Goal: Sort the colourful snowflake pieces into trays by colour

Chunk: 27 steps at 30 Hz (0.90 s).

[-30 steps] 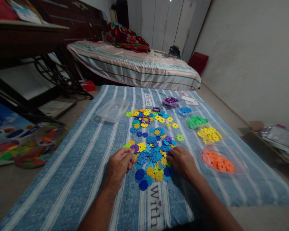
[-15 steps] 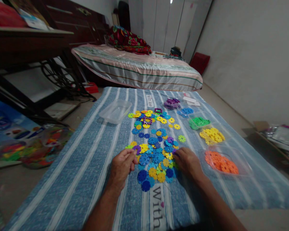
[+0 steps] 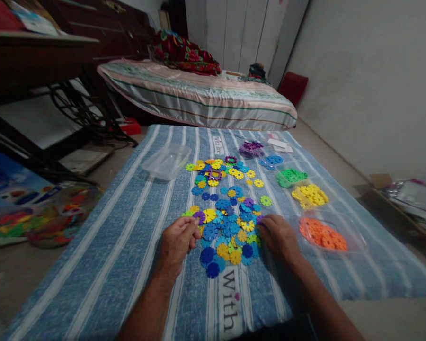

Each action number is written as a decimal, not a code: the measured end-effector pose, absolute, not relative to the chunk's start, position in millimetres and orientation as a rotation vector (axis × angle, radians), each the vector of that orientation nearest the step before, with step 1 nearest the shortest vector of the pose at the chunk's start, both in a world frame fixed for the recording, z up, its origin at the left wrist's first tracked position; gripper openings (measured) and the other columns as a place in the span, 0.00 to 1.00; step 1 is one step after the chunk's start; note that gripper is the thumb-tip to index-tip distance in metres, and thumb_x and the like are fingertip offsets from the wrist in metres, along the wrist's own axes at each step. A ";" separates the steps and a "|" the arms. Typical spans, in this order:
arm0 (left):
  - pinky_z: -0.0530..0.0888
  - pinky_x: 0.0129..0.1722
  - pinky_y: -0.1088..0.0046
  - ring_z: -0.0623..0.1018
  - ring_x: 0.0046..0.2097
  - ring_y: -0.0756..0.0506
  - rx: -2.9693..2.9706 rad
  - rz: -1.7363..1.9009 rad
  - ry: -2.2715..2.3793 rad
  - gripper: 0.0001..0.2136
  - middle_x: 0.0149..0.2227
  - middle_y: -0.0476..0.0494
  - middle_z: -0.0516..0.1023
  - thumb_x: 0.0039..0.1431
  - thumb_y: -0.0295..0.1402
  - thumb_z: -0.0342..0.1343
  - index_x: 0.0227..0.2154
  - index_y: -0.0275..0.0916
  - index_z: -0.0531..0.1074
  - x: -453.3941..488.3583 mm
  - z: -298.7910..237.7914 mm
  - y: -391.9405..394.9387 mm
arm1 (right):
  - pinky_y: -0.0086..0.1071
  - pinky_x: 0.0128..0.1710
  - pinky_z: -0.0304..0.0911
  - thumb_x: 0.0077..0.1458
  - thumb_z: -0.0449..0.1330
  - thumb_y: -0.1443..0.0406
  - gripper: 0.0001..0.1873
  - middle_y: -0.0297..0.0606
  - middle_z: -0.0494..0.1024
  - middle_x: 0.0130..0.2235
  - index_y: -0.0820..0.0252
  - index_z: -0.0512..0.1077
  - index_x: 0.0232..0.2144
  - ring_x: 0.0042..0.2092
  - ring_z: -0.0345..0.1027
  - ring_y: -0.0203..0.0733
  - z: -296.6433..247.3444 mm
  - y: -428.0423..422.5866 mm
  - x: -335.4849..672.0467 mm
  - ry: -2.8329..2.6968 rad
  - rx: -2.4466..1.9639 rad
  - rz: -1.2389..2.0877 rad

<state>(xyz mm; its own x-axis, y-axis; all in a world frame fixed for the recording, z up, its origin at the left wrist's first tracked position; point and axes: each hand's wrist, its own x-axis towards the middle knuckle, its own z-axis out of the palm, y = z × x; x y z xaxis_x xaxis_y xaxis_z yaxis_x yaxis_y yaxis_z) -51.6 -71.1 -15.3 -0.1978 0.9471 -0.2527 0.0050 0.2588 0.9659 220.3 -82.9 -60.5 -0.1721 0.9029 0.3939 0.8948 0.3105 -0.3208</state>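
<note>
My left hand [image 3: 177, 239] is at the left edge of a loose pile of plastic snowflake discs [image 3: 229, 225], its thumb and fingers pinched on a purple snowflake disc [image 3: 199, 217]. Across the pile, my right hand [image 3: 279, 237] has its fingers curled down around another purple disc [image 3: 259, 219], of which only a small part shows. Between the hands lie blue, light blue, yellow and green discs, many overlapping. Farther back is a second scatter of discs [image 3: 238, 174], with purple square frame pieces [image 3: 215, 175] among them.
Along the right stand clear tubs of sorted pieces: orange [image 3: 322, 235], yellow [image 3: 310, 195], green [image 3: 291, 176], blue [image 3: 271, 162] and purple [image 3: 251, 148]. A clear plastic tub [image 3: 167, 162] stands at the back left of the striped cloth [image 3: 120, 227]. A bed [image 3: 199, 99] is beyond.
The whole view has shifted slightly, with things appearing a little higher and to the left. Both hands stay at the pile's sides, and the purple discs remain at their fingertips.
</note>
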 end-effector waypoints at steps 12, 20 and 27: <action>0.56 0.15 0.81 0.63 0.16 0.55 0.941 1.152 1.463 0.14 0.18 0.53 0.71 0.45 0.43 0.60 0.28 0.36 0.70 -52.5 -18.5 -70.2 | 0.47 0.53 0.62 0.58 0.60 0.60 0.10 0.49 0.74 0.50 0.59 0.74 0.40 0.55 0.63 0.55 -60.8 -78.7 194.2 -2.171 -1.517 0.056; 0.55 0.15 0.81 0.63 0.16 0.55 0.929 1.144 1.477 0.14 0.18 0.53 0.71 0.45 0.42 0.60 0.28 0.37 0.70 -52.2 -18.0 -69.9 | 0.41 0.48 0.63 0.63 0.51 0.63 0.14 0.45 0.77 0.39 0.60 0.75 0.32 0.45 0.69 0.47 -58.7 -78.6 192.1 -2.003 -1.394 0.179; 0.55 0.15 0.81 0.62 0.16 0.55 0.940 1.152 1.462 0.14 0.18 0.53 0.71 0.45 0.43 0.60 0.27 0.37 0.69 -52.5 -17.3 -70.4 | 0.35 0.30 0.63 0.55 0.59 0.49 0.21 0.38 0.75 0.26 0.60 0.77 0.26 0.29 0.67 0.41 -38.8 -81.4 194.5 -1.360 -1.453 0.796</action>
<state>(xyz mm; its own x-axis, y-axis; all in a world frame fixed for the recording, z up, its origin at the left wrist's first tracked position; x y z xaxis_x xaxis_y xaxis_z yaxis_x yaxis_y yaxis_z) -52.5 -70.4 -17.3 -0.1884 0.9526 -0.2387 -0.0094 0.2413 0.9704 194.5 -81.4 -38.8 0.1668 0.9753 0.1449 0.3507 0.0786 -0.9332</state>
